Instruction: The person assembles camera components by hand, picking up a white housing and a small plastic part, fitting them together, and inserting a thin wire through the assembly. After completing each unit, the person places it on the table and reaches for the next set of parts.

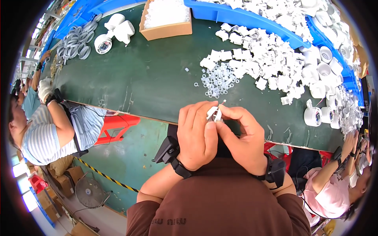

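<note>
White plastic part (214,114) | pinched between fingers of left hand (196,133) and right hand (245,137)

A long dark green bench (153,74) carries everything, and a heap of white plastic clips (260,59) spreads over its middle. Just left of the heap lies a scatter of small clear rings (218,80), and farther left a cardboard box (167,21) of white parts. Beyond the box lie grey rings (76,41); right of the heap stand white round housings (321,84).
</note>
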Motion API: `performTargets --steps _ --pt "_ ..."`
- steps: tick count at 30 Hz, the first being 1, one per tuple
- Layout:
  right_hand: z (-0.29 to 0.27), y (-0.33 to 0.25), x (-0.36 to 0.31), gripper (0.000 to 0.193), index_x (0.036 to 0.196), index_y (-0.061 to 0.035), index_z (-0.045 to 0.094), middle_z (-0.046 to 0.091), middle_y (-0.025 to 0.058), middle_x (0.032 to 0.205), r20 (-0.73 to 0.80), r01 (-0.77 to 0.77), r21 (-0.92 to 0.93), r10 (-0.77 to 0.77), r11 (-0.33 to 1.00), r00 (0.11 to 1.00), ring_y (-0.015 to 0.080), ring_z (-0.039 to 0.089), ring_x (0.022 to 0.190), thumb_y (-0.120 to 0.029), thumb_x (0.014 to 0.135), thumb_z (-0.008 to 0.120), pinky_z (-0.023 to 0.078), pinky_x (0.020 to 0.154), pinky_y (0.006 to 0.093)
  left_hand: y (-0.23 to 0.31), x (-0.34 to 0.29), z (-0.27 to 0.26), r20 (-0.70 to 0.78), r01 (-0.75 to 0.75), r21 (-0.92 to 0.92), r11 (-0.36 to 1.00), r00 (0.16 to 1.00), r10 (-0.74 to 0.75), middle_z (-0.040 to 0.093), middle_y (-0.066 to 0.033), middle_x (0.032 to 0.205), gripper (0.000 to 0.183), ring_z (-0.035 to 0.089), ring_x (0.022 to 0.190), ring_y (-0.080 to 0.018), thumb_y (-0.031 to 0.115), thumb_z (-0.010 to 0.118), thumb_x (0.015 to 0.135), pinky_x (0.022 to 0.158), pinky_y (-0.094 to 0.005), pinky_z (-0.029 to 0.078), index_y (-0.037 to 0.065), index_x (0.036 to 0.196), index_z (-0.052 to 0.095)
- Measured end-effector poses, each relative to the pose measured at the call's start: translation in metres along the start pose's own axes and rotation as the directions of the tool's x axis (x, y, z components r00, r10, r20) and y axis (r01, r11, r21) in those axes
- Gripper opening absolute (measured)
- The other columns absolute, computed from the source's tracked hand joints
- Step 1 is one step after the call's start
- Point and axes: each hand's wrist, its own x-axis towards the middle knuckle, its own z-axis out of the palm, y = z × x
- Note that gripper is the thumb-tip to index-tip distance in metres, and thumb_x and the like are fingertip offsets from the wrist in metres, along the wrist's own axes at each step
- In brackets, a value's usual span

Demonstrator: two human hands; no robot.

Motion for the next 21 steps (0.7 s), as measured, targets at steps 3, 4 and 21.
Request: performTargets --steps 3,4,21 --pt "0.005 0.001 0.0 0.035 0.125 0.0027 0.062 0.065 0.0073 0.111 -0.038 0.083 -0.036 -0.085 0.996 0.996 0.0141 0.063 0.102 0.012 0.091 0.066 0.05 0.091 0.0279 0.0 -0.001 0.001 -0.001 -0.009 0.015 1.0 1.0 0.009 0.065 -0.0182 0.115 0.034 0.057 0.102 -0.037 0.017 0.05 0.095 0.091 -0.045 0.047 -0.002 0.12 0.063" --pt "0.006 0.001 0.0 0.035 0.125 0.0025 0.062 0.064 0.0072 0.11 -0.049 0.142 -0.069 -0.146 0.987 0.988 0.0137 0.062 0.1 0.012 0.091 0.066 0.049 0.089 0.0272 0.0 -0.002 0.001 0.001 -0.007 0.013 1.0 1.0 0.007 0.065 -0.0177 0.115 0.034 0.057 0.102 -0.0366 0.018 0.051 0.095 0.091 -0.0447 0.047 -0.002 0.12 0.063" --pt "-0.036 0.019 0.032 0.009 0.102 0.0006 0.068 0.067 0.005 0.096 -0.119 0.045 -0.413 -0.103 0.91 0.988 0.0105 0.063 0.08 0.002 0.093 0.069 0.051 0.073 0.0246 -0.005 0.015 -0.031 0.174 -0.131 0.109 0.985 0.978 0.111 0.068 -0.0144 0.11 0.025 0.063 0.093 -0.034 0.007 0.065 0.088 0.081 -0.0404 0.052 0.001 0.112 0.066"
